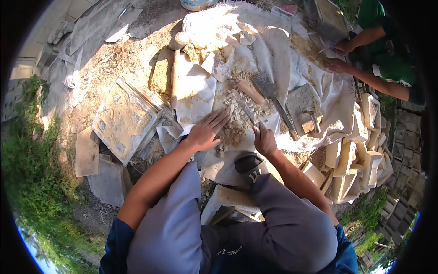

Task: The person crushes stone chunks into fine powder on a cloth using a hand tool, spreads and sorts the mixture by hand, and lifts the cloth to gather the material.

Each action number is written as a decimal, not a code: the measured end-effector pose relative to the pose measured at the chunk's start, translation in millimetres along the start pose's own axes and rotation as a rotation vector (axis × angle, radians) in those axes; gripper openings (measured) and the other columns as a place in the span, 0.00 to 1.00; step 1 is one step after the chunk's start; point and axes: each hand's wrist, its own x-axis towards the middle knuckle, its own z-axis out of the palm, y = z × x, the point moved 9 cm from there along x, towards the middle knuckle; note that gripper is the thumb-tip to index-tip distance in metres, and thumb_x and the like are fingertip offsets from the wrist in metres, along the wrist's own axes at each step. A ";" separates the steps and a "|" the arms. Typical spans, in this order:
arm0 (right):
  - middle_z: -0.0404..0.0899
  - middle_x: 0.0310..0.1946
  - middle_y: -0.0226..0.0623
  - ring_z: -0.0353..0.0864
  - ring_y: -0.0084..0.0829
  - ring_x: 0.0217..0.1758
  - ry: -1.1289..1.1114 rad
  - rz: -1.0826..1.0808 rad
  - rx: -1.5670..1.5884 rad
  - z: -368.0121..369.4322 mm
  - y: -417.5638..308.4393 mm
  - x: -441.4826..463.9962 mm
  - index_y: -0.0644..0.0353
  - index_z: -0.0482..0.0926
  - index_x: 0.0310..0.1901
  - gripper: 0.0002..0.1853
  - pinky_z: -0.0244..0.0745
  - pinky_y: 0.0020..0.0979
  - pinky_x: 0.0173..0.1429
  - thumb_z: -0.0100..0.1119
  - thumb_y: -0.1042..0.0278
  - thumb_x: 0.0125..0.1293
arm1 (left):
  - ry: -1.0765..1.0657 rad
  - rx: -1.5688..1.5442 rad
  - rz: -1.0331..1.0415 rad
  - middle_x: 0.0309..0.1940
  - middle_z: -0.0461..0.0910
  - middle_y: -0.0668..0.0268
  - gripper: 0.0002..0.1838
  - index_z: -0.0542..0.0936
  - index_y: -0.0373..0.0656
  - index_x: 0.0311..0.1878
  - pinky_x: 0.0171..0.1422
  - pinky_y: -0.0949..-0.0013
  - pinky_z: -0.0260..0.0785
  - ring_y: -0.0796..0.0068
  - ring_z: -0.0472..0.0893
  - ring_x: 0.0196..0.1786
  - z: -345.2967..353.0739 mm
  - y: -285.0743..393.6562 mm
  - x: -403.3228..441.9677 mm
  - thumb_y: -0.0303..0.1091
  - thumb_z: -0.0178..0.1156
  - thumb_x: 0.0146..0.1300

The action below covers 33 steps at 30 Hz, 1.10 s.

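Note:
My right hand is closed around the handle of a narrow-bladed metal tool, its blade reaching up and left over a heap of pale stone chips. At the left edge of that heap, my left hand lies flat with its fingers stretched out, holding nothing. Just beyond the blade is a short wooden cylinder. A dark flat-headed tool with a long handle lies to its right. Beneath all of this spreads a dusty white sheet.
Left stands a square sandy-faced slab. Yellowish stones lie beyond the sheet's left side. A grey block sits right of the tools, near stacked pale pieces. Another person's hands work at upper right. My shoe is close to the heap.

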 end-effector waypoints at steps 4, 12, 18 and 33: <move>0.75 0.22 0.65 0.76 0.70 0.31 -0.017 -0.109 -0.208 11.7 7.0 7.9 0.67 0.71 0.34 0.17 0.67 0.61 0.36 0.52 0.59 0.76 | -0.058 -0.021 -0.060 0.82 0.50 0.56 0.50 0.51 0.41 0.81 0.86 0.57 0.43 0.54 0.50 0.83 -0.6 0.3 4.8 0.42 0.67 0.60; 0.76 0.22 0.65 0.76 0.69 0.29 0.024 -0.293 -0.288 16.2 9.9 9.5 0.66 0.71 0.35 0.17 0.68 0.61 0.34 0.52 0.60 0.76 | -0.012 -0.021 -0.046 0.82 0.50 0.60 0.51 0.51 0.42 0.81 0.86 0.58 0.46 0.55 0.52 0.82 -4.0 2.3 4.9 0.42 0.68 0.58; 0.77 0.23 0.64 0.77 0.69 0.30 -0.003 -0.063 -0.135 10.3 20.0 6.0 0.67 0.75 0.38 0.17 0.70 0.60 0.36 0.51 0.59 0.77 | 0.025 0.006 -0.014 0.82 0.50 0.59 0.52 0.51 0.42 0.81 0.86 0.59 0.45 0.56 0.52 0.82 0.1 -4.6 3.0 0.42 0.68 0.58; 0.73 0.21 0.63 0.75 0.66 0.27 0.053 -0.056 0.332 -34.1 -12.1 -10.2 0.69 0.73 0.33 0.21 0.65 0.55 0.34 0.47 0.58 0.79 | -0.016 -0.023 -0.008 0.82 0.48 0.58 0.50 0.50 0.41 0.81 0.86 0.57 0.44 0.55 0.49 0.83 0.4 -4.6 1.9 0.45 0.66 0.62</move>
